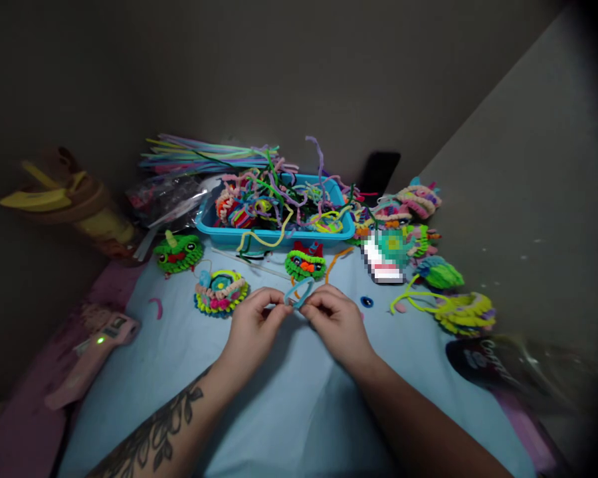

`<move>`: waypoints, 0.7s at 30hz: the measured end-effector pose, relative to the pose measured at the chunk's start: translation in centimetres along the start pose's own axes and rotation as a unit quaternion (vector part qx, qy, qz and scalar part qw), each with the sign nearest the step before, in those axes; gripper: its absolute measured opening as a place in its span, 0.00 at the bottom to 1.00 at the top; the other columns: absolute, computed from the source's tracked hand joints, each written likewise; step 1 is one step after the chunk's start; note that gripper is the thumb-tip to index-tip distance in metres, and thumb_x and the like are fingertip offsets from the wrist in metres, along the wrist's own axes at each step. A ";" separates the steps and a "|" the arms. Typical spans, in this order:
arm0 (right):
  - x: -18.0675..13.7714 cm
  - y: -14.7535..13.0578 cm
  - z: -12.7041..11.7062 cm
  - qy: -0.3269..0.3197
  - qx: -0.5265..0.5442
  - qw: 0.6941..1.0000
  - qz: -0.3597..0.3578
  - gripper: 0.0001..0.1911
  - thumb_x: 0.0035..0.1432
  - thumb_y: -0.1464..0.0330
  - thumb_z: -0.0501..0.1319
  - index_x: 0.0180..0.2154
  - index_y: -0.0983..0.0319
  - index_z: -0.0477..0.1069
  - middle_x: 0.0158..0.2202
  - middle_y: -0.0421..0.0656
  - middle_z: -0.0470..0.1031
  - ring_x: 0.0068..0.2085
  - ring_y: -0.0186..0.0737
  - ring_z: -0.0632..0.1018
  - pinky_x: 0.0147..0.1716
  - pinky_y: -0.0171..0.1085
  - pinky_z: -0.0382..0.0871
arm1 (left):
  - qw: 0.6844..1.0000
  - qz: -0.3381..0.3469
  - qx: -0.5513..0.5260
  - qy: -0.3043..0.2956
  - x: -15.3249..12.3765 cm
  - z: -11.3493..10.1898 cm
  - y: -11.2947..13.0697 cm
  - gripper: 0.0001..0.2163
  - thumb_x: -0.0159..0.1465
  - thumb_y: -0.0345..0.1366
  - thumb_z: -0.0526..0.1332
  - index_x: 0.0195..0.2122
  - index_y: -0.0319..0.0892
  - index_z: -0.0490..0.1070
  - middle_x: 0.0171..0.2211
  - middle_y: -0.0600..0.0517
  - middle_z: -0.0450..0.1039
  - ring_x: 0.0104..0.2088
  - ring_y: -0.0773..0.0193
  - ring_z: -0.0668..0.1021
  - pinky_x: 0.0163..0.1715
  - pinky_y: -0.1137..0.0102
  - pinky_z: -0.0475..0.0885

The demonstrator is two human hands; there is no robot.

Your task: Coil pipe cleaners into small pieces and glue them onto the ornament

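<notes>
Between my two hands a light blue pipe cleaner (299, 289) is bent into a small loop. My left hand (259, 320) pinches one side of it, thumb against fingers. On the other side my right hand (336, 322) grips it in the same way, so the fingertips almost meet. Just beyond the loop lies a green fuzzy figure (305, 264) with eyes and a red top. Left of my left hand rests a round multicoloured pipe-cleaner piece (221, 292). A dark blue eye-like disc (367, 301) lies to the right of my right hand.
A blue basket (279, 234) full of pipe-cleaner scraps stands at the back, with a bundle of straight pipe cleaners (204, 154) behind it. A pink glue gun (97, 355) lies left. Several fuzzy pieces (463, 313) and a clear bottle (518, 362) lie right.
</notes>
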State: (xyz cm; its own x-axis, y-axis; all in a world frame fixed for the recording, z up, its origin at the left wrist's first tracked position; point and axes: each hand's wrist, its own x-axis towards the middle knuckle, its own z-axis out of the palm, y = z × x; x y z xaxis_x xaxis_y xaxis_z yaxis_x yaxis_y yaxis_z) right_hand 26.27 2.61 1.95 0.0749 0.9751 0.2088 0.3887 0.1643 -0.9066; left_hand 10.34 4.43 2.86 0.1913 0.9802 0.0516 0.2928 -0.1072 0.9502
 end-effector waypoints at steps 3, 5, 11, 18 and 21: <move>0.0 -0.1 -0.1 -0.008 -0.045 0.998 -0.034 0.09 0.52 0.75 0.62 0.22 0.62 0.69 0.25 0.38 0.68 0.29 0.34 0.71 0.29 0.33 0.62 | 1.000 -0.015 -0.003 0.003 0.1 0.1 -0.1 0.05 0.56 0.33 0.60 0.27 0.40 0.74 0.26 0.52 0.74 0.28 0.65 0.74 0.27 0.74 0.67; -0.1 0.0 -0.3 -0.010 -0.058 0.997 -0.049 0.09 0.52 0.74 0.62 0.22 0.62 0.69 0.25 0.39 0.69 0.29 0.35 0.71 0.29 0.33 0.62 | 0.999 -0.027 -0.014 0.009 0.1 0.1 -0.1 0.04 0.54 0.33 0.61 0.26 0.40 0.74 0.24 0.53 0.75 0.27 0.65 0.74 0.27 0.74 0.67; -0.1 -0.1 -0.3 -0.002 -0.058 0.997 -0.047 0.10 0.52 0.75 0.62 0.21 0.62 0.68 0.24 0.38 0.68 0.28 0.34 0.70 0.27 0.32 0.61 | 0.998 -0.039 -0.037 0.019 0.2 0.2 -0.4 0.05 0.53 0.35 0.63 0.26 0.39 0.76 0.24 0.52 0.77 0.25 0.66 0.75 0.25 0.74 0.67; 0.0 0.0 -0.5 -0.035 -0.108 0.991 -0.067 0.11 0.54 0.74 0.60 0.21 0.61 0.67 0.25 0.39 0.66 0.28 0.35 0.70 0.27 0.33 0.61 | 1.000 -0.010 -0.013 -0.017 0.5 -0.2 -0.4 0.03 0.53 0.32 0.63 0.24 0.40 0.76 0.23 0.53 0.78 0.24 0.65 0.76 0.25 0.74 0.68; -0.1 0.2 -0.6 -0.057 -0.139 0.984 -0.091 0.10 0.55 0.74 0.59 0.23 0.60 0.68 0.25 0.39 0.66 0.29 0.36 0.71 0.29 0.34 0.62 | 0.999 -0.002 0.014 -0.046 0.7 -0.4 -0.5 0.04 0.54 0.31 0.63 0.24 0.40 0.76 0.23 0.53 0.78 0.25 0.65 0.76 0.25 0.74 0.68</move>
State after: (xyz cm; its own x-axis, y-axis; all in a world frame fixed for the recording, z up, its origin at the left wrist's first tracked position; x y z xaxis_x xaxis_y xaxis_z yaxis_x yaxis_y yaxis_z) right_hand 26.92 2.46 2.01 -0.1176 0.9462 0.3013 0.6233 0.3065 -0.7194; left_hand 9.98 5.18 2.58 0.2759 0.9610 0.0181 0.3192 -0.1094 0.9413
